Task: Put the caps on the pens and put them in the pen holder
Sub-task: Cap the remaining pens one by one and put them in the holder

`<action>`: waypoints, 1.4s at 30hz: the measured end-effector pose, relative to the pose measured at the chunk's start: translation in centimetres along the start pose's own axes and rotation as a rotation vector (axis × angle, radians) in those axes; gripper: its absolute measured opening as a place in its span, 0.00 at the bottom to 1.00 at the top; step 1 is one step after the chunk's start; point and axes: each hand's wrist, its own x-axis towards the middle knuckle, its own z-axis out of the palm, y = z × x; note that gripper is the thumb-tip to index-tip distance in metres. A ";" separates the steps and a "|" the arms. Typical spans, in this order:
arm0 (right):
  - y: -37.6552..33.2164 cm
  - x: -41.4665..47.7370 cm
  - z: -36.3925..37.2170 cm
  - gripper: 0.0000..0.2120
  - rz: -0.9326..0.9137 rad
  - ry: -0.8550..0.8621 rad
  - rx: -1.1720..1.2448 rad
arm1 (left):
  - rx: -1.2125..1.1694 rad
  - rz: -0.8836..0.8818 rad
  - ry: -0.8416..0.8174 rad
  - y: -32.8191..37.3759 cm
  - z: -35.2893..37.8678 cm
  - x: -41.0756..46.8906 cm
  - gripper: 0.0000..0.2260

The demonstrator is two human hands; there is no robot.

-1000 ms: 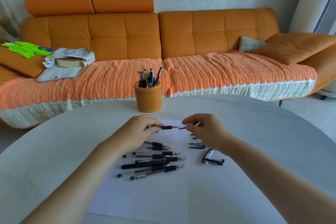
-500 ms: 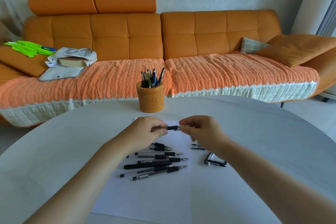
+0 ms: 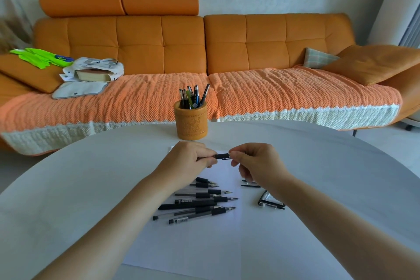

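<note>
Head view: cap (image 3: pixel 229 158) in right hand (image 3: pixel 259 163) now meets pen (image 3: pixel 220 156).

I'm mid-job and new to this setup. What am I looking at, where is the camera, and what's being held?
No machine here: a person works bare-handed, filmed by one wide camera on their head, looking down. On the white table lies a paper sheet with uncapped pens and, to the right, loose caps. Behind stands the pen holder, holding pens. The left hand grips a pen; the right hand pinches a cap at its tip. Whether it is fully on cannot be told.
</note>
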 end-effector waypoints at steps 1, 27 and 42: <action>-0.1 0.0 0.1 0.08 0.003 -0.002 -0.009 | 0.008 -0.009 -0.022 0.1 0.0 0.1 0.06; -10.3 9.2 5.4 0.06 -0.289 0.289 0.102 | -0.100 -0.211 0.342 -6.3 -3.2 5.5 0.21; -8.0 17.9 11.3 0.10 -0.183 0.216 -0.701 | -0.313 -0.275 0.179 -9.4 -2.2 6.8 0.34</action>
